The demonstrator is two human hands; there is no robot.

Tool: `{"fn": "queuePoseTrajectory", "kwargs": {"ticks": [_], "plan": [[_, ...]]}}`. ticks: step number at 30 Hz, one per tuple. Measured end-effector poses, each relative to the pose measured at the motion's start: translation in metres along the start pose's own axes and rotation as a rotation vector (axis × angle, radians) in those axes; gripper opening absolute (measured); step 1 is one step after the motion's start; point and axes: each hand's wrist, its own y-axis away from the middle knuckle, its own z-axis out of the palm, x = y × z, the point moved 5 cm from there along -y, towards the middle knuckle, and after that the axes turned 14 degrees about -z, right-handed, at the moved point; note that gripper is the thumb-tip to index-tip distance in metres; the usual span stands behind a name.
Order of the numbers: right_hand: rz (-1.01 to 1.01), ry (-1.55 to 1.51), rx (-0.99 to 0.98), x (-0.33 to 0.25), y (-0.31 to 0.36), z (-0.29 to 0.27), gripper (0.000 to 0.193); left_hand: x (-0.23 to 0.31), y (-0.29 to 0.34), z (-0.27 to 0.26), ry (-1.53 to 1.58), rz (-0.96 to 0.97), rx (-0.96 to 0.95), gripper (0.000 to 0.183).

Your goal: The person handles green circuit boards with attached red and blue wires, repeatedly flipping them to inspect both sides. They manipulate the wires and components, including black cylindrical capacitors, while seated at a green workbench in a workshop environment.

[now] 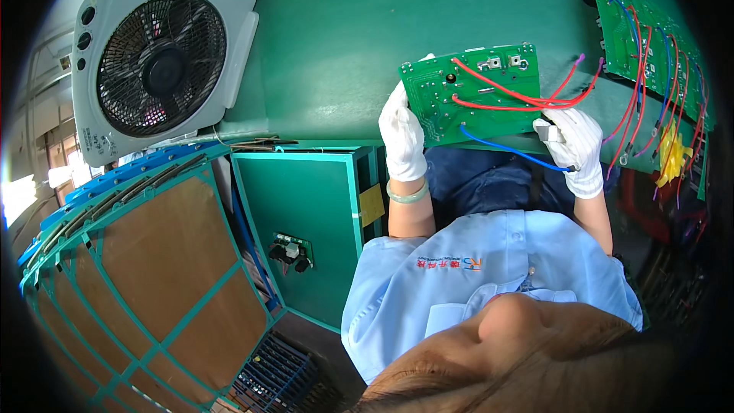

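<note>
I hold a green circuit board (436, 111) above the table's near edge, its solder side facing up. My left hand (402, 138), in a white glove, is closed on the board's left edge, with its thumb and fingers partly behind it. My right hand (577, 145), gloved too, grips the lower right corner. A small grey piece (544, 130) shows at its fingertips; I cannot tell what it is. Two red wires (512, 99) with purple ends arch from the board past its right side. A blue wire (512, 151) runs from the lower edge to beneath my right hand.
More green boards (623, 38) with red and blue wires lie at the right of the green table (329, 30). Yellow material (673, 157) hangs among those wires. A grey box fan (162, 69) is at the left. Below it, a green cabinet (306, 199) bears a small board (290, 252).
</note>
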Motion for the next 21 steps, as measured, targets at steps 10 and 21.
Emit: {"fn": "queuePoseTrajectory", "kwargs": {"ticks": [10,21], "plan": [[0.008,-0.007,-0.023,0.0026,0.0057,0.0017,0.022,0.0093,0.0022,0.0053,0.112,-0.077,-0.079,0.115],[-0.005,-0.001,-0.012,0.0007,0.0007,0.0005,0.022,0.0114,0.0023,0.0063,0.059,-0.099,0.027,0.112]]}}
